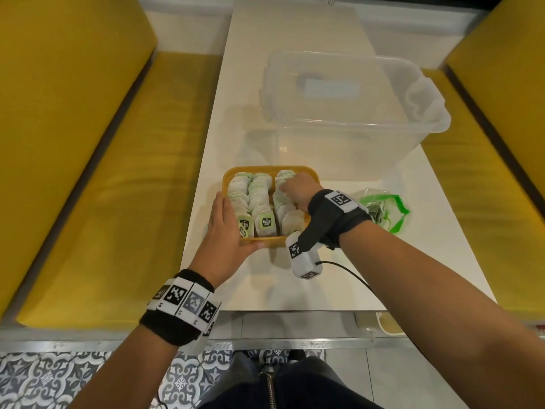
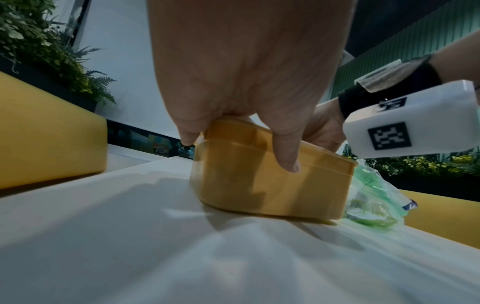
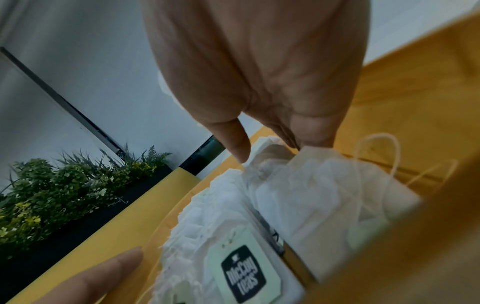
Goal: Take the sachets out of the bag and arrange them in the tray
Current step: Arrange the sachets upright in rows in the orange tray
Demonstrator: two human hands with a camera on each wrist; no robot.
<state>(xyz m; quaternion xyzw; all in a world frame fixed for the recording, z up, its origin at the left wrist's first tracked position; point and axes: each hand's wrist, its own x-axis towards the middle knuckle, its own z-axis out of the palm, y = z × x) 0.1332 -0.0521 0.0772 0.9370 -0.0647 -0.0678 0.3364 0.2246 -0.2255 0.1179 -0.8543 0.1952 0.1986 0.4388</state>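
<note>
Steadying the orange tray [image 1: 267, 242] near the table's [image 1: 324, 287] front edge, our left hand [image 1: 224, 228] clasps its near-left corner; our right hand [image 1: 298, 188] pinches tea sachets [image 1: 259, 202] in the right row. Light, soft paper: take them by their upper edges. The bag [image 1: 383, 211] lies rightward.

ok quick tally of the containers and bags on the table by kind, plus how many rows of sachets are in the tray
yellow tray: 1
clear plastic tub: 1
green plastic bag: 1
total containers and bags: 3
rows of sachets in the tray: 3
</note>
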